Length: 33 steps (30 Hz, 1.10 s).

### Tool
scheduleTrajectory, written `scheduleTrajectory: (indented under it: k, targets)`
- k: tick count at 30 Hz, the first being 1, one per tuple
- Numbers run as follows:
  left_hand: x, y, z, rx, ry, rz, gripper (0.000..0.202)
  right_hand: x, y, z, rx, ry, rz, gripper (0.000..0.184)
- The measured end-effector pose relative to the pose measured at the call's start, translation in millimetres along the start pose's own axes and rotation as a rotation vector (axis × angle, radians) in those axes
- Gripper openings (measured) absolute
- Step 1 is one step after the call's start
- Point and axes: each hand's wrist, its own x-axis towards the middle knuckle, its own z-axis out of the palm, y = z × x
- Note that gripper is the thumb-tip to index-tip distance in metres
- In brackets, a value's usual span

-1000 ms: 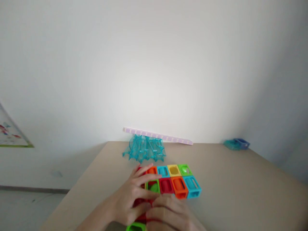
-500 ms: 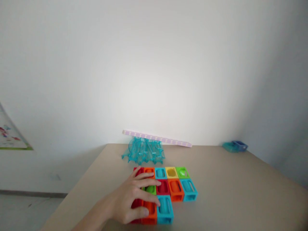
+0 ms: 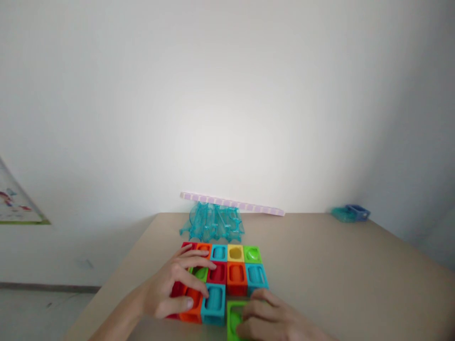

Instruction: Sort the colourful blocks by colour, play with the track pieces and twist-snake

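Observation:
Rows of coloured toy blocks with rounded openings lie on the table. My left hand point(image 3: 174, 284) rests over the left part of them, fingers spread, touching a blue block point(image 3: 213, 303) and an orange block point(image 3: 192, 310). Under it a lime block point(image 3: 199, 273) and some red blocks are partly hidden. My right hand point(image 3: 272, 315) grips a separate green block point(image 3: 233, 322) at the front, just right of the front blue block; its lower end leaves the picture. Behind it stand an orange block point(image 3: 237, 278) and a blue block point(image 3: 256, 274). The back row includes a yellow block point(image 3: 235, 253).
Clear teal plastic pieces point(image 3: 213, 222) lie behind the blocks. A long pale purple strip point(image 3: 231, 203) leans by the white wall point(image 3: 227, 118). Far right on the table point(image 3: 320, 265) are a teal piece point(image 3: 343, 214) and a dark blue container point(image 3: 358, 212). A poster point(image 3: 17, 203) hangs left.
My right hand has come into view from the lower right with the green block. The grouped blocks and my left hand over them have shifted left.

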Motion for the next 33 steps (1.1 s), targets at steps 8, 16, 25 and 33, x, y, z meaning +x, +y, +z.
scheduleTrajectory:
  k: [8, 16, 25, 33]
  targets:
    - [1.6, 5.9, 2.2, 0.016, 0.008, -0.029, 0.028, 5.8, 2.8, -0.2, -0.165, 0.024, 0.015, 0.02]
    - [2.2, 8.7, 5.2, 0.03, 0.035, -0.067, 0.024, 12.2, -5.0, 12.5, -0.203, 0.124, 0.042, 0.009]
    - [2.3, 2.6, 7.0, -0.013, 0.036, -0.012, 0.024, 11.8, 2.9, -1.0, 0.137, -0.114, 0.188, 0.055]
    - [4.0, 4.1, 10.8, -0.026, 0.066, -0.021, 0.024, 15.2, -6.4, -1.6, 0.173, -0.088, 0.271, 0.054]
